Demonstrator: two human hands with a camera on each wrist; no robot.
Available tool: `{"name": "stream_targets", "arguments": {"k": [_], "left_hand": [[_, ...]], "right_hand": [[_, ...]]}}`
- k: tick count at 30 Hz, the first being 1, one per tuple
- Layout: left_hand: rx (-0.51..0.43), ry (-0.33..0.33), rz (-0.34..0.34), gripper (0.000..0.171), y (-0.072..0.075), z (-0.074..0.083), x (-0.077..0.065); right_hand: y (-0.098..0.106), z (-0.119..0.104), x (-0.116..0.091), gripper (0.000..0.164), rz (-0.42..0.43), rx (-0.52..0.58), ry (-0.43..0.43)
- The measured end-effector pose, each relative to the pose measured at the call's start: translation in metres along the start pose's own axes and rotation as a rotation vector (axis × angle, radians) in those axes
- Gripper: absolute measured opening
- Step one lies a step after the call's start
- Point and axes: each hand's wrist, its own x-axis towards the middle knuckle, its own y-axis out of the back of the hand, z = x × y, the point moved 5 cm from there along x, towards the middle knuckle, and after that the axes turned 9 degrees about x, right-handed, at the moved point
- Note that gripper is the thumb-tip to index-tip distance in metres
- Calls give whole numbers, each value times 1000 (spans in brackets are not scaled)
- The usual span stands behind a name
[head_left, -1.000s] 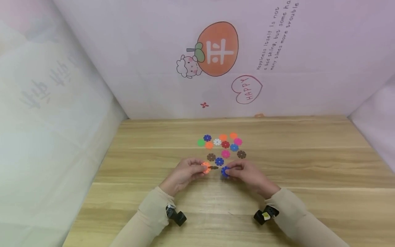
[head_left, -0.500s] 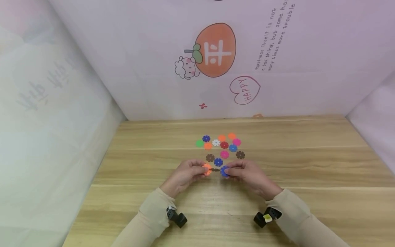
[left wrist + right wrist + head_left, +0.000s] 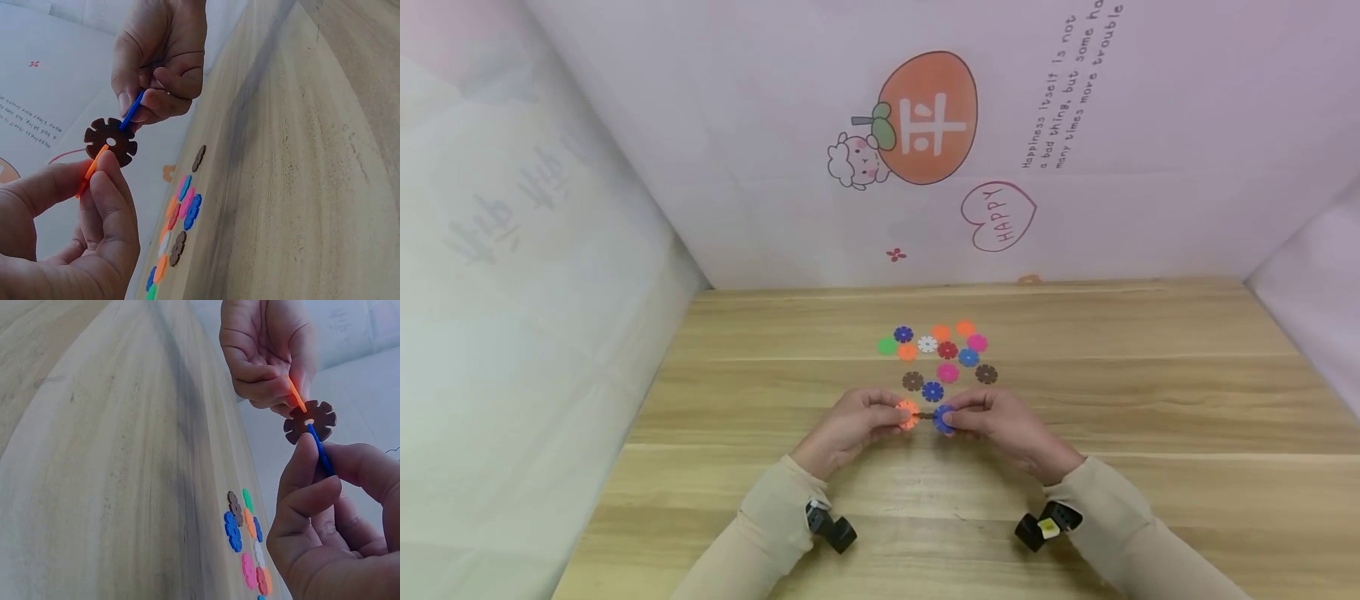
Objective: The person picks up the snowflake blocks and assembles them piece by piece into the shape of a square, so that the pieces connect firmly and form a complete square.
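My left hand (image 3: 859, 427) pinches an orange slotted snowflake disc (image 3: 913, 408) between thumb and fingers. A blue slotted disc (image 3: 940, 421) is pinched in my right hand (image 3: 1006, 423). Between the two stands a brown slotted disc (image 3: 95, 134), seen edge-on in the head view and face-on in both wrist views. The orange disc is joined to the brown one at one side, crosswise to it. On the opposite side the blue disc's edge meets the brown rim at a slot. Fingertips cover part of both the orange and blue discs.
Loose discs lie flat beyond the hands, among them a brown one (image 3: 913, 381), a dark blue one (image 3: 932, 392), a pink one (image 3: 948, 373) and a white one (image 3: 927, 343). The wooden table (image 3: 760, 333) ends at a printed cloth wall (image 3: 775, 208).
The orange disc with the brown one has moved right and slightly toward me. The blue disc has shifted a little left, and the gap between blue and brown has closed.
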Motion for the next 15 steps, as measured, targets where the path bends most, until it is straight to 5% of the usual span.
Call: {"name": "stream_targets", "arguments": {"k": [15], "left_hand": [[-36,10,-47,16,-1,-4,2]], "right_hand": [[1,2,1,31,-42,23,-7]]}}
